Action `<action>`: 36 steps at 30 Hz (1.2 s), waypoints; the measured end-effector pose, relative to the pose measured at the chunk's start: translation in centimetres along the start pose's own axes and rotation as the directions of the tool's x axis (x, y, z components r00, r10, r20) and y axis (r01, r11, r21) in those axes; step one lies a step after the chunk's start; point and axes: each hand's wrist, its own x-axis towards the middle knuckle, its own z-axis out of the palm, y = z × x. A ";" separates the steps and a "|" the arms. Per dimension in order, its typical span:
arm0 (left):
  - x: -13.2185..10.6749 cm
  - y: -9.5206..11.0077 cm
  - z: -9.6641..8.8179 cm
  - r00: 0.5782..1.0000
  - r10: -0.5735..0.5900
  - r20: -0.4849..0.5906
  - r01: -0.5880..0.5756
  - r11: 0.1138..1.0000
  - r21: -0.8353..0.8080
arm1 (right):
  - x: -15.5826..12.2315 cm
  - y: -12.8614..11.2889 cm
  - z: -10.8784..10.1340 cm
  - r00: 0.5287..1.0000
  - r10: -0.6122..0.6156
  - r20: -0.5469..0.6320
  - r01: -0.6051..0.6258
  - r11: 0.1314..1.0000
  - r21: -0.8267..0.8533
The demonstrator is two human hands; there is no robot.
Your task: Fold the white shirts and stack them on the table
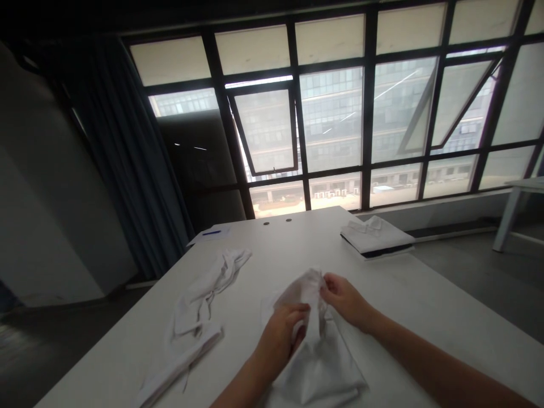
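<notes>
A white shirt [327,362] lies on the table in front of me, its upper part lifted and bunched between my hands. The lifted part looks like a collar, though blur softens the detail. My left hand [283,331] grips the cloth from the left, fingers curled and partly hidden by it. On the other side, my right hand [342,297] pinches the raised edge between thumb and fingers. To the left, a crumpled white garment [195,317] stretches along the table, apart from both hands.
The white table [293,243] runs toward the windows. A stack of folded shirts [376,235] sits by its right edge. At the far left corner are paper sheets [223,235] with a blue pen [211,232]. Another white table [514,209] stands at right.
</notes>
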 end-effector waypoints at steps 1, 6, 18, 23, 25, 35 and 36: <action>0.1 -0.1 -0.2 0.997 -0.037 0.062 0.036 0.999 0.009 | 0.4 -0.4 -1.1 0.998 0.029 -0.051 -0.027 0.998 0.051; 0.3 0.1 -1.2 0.842 -0.197 0.502 0.200 0.979 0.050 | 1.9 -2.4 -9.2 0.921 0.102 -0.375 -0.028 0.980 0.198; -0.2 -1.9 0.9 0.730 -0.465 0.502 0.373 0.885 0.279 | 1.5 2.3 -21.0 0.929 0.290 -0.228 -0.367 0.661 -0.654; 0.5 -3.6 -2.3 0.748 -0.443 0.495 0.396 0.895 0.204 | 1.1 4.2 -22.5 0.869 0.480 -0.123 -0.408 0.554 -0.725; 0.6 -5.0 -5.3 0.765 -0.474 0.437 0.428 0.880 0.204 | 1.0 4.4 -23.2 0.876 0.473 -0.097 -0.389 0.573 -0.721; -4.7 -10.2 -18.5 0.368 -0.888 0.275 0.676 0.459 0.577 | -0.1 3.4 -24.9 0.858 0.422 -0.292 -0.466 0.404 -0.787; -4.5 -10.0 -18.7 0.388 -0.890 0.241 0.682 0.453 0.574 | 0.2 3.0 -24.5 0.886 0.349 -0.305 -0.433 0.387 -0.814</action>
